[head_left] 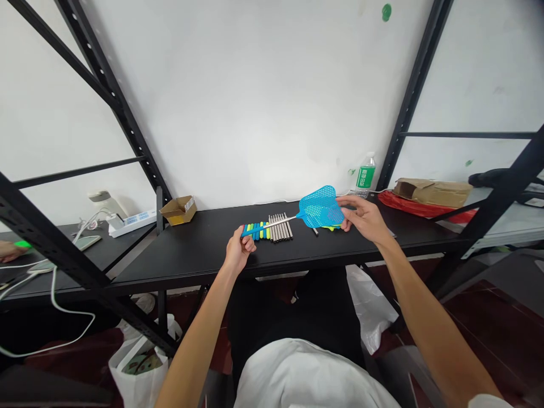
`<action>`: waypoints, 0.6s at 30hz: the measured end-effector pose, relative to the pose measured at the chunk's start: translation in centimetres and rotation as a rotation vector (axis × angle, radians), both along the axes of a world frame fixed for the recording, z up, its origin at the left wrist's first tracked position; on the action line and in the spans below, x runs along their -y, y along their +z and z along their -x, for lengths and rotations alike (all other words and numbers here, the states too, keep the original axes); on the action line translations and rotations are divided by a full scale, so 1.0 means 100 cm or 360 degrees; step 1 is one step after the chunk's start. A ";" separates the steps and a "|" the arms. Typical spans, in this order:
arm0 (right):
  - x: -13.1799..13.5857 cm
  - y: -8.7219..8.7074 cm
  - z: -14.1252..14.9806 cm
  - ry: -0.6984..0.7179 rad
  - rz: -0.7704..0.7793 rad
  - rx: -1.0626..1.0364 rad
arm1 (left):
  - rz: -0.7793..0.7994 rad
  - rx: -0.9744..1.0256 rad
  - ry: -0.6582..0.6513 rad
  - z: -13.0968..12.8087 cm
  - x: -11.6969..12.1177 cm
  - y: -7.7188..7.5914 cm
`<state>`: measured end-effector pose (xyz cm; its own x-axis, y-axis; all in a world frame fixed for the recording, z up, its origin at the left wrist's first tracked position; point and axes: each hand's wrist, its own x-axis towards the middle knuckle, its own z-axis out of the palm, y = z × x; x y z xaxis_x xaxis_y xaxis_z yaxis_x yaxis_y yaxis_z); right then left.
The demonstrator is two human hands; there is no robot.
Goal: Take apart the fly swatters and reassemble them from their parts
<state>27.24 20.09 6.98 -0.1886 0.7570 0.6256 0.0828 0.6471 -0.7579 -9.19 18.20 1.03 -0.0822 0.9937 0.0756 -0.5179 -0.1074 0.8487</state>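
A blue fly swatter (317,207) with a perforated head and a thin metal shaft is held level above the black table. My left hand (238,249) is closed around its blue handle. At the other end, my right hand (362,216) pinches the right edge of the head between thumb and fingers. Beneath the shaft lies a row of blue and yellow-green handles (262,233). Beside them several metal rods (282,229) lie side by side. Yellow-green pieces (331,228) show under the swatter head, mostly hidden by it.
A small open cardboard box (178,211) sits at the table's back left. A water bottle (365,174) stands at the back right, near a torn carton (431,192) on red plastic. Black shelf posts (412,93) frame both sides. Another person's hand (12,251) shows at the left edge.
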 end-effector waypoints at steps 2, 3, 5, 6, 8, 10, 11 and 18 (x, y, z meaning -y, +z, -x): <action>0.000 0.000 0.000 -0.0011 0.0011 0.0013 | 0.0002 -0.0008 -0.0007 0.001 0.000 -0.001; -0.001 0.000 0.000 -0.0026 0.0013 0.0021 | 0.0003 -0.0013 -0.0014 0.001 0.000 -0.001; -0.003 -0.001 0.000 -0.0067 -0.0010 0.0032 | 0.0001 -0.0024 -0.0027 0.002 -0.001 -0.001; -0.004 -0.002 0.000 -0.0086 -0.0034 0.0030 | -0.0001 -0.0027 -0.0029 0.002 -0.001 -0.001; -0.007 -0.003 0.000 -0.0114 -0.0093 0.0023 | 0.0000 -0.0032 -0.0031 0.002 -0.001 -0.002; -0.008 -0.003 -0.001 -0.0142 -0.0169 0.0027 | 0.0000 -0.0033 -0.0026 0.002 -0.002 -0.002; -0.008 -0.003 -0.001 -0.0165 -0.0207 0.0039 | -0.0002 -0.0035 -0.0025 0.002 -0.002 -0.002; -0.003 0.002 0.000 -0.0312 -0.0234 0.0125 | -0.0004 -0.0061 -0.0028 0.002 -0.002 -0.003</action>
<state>27.21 20.38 7.14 -0.0999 0.6859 0.7208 0.2725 0.7156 -0.6432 -9.37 18.42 0.75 -0.0617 0.9948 0.0811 -0.4869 -0.1009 0.8676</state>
